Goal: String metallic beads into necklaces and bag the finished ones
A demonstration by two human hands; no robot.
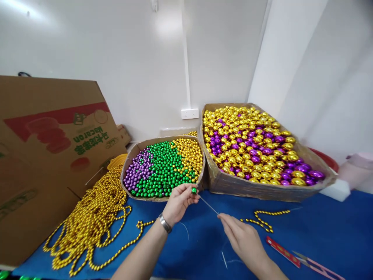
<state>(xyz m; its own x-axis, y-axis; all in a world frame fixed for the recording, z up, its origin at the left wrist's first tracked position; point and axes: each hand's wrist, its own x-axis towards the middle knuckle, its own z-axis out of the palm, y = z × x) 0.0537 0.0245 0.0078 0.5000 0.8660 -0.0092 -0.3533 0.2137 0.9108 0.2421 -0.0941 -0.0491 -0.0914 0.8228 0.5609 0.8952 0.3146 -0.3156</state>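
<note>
Over cloth, left hand pinches bead; right, strand.

Green bead: glossy, metallic-looking | carton: matt cardboard | wristband: shiny metal

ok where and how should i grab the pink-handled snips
Probably by the pink handles, from above at the near right end: the snips lie flat on the blue table, with the metal blades pointing left and away.

1 shiny green bead tops 1 thin, straight, slanting strand.
</note>
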